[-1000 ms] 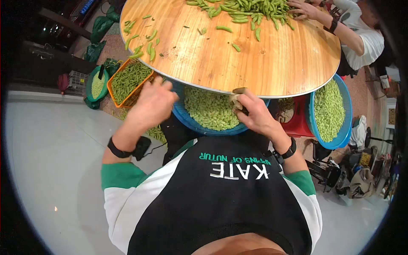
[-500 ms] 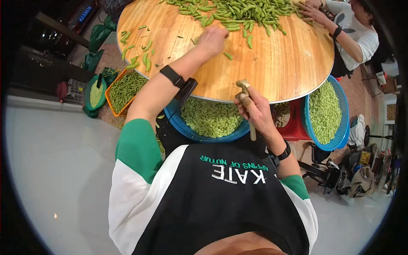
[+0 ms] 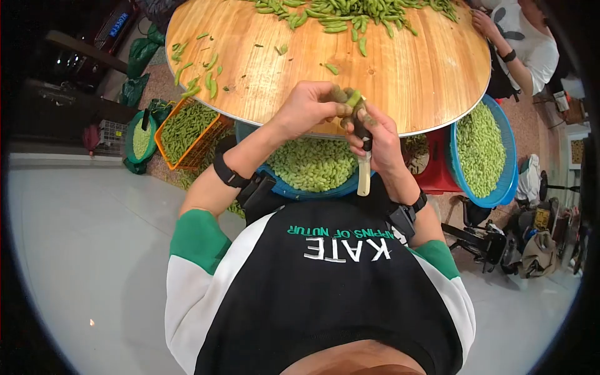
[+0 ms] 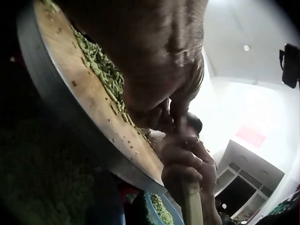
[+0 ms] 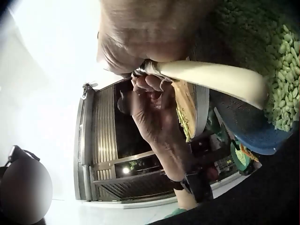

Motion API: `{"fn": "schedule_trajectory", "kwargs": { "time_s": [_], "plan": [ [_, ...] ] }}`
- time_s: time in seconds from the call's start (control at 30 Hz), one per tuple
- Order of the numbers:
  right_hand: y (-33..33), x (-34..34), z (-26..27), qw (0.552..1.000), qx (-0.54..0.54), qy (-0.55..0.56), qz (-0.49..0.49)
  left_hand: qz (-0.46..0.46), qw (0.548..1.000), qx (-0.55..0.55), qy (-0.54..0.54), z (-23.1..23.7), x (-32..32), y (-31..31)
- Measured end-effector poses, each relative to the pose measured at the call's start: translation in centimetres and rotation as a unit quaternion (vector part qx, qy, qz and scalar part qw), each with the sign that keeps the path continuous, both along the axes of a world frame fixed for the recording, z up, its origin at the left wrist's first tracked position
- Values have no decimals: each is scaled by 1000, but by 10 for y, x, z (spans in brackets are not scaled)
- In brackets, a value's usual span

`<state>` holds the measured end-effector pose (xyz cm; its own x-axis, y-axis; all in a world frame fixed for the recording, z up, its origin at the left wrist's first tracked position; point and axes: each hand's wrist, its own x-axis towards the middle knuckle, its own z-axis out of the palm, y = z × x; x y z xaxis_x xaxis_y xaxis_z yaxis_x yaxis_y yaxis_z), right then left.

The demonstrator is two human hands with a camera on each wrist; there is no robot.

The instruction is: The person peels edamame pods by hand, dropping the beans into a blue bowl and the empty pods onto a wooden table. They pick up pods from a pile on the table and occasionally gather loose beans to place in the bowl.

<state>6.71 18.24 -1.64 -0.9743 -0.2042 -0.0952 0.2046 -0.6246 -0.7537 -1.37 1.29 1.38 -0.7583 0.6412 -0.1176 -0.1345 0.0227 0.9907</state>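
Note:
My left hand point(image 3: 309, 107) pinches a green bean pod point(image 3: 355, 98) at the table's near edge, its fingertips meeting those of my right hand point(image 3: 382, 139). The right hand grips a cream-handled tool point(image 3: 364, 177) with a dark middle part. Its handle point(image 5: 211, 79) sticks out below the fist, toward my body; fingers hide its working end. Below both hands, a blue basin point(image 3: 284, 190) holds shelled green beans point(image 3: 312, 167). On the round wooden table point(image 3: 250, 81) lies a heap of pods point(image 3: 340, 19).
Loose pods point(image 3: 209, 78) lie at the table's left. An orange crate point(image 3: 164, 150) of pods and a green basin point(image 3: 129, 140) stand left. At right are another blue basin point(image 3: 514, 162) of beans and a red stool point(image 3: 437, 169). Another person point(image 3: 525, 53) sits across.
My left hand went from beside the table's left edge out over the tabletop, then came back to the right hand with a pod. The right hand stayed near the edge, holding the tool.

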Motion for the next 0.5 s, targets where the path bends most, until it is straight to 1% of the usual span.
{"fn": "schedule_trajectory", "kwargs": {
  "time_s": [0.03,0.13,0.27,0.47,0.5],
  "plan": [
    [0,2,0,1000,1,-1,2,10,999,17,-44,-11,-3,-1],
    [-1,6,2,1000,-1,3,12,15,997,35,-60,-17,-2,-4],
    [-3,9,7,1000,5,-1,14,16,999,20,-35,-17,0,-6],
    [-8,10,9,1000,21,-11,-2,4,998,63,-23,-25,-2,-11],
    [-10,11,9,1000,23,-15,-12,-17,990,106,-88,-24,-2,-12]
  ]
}}
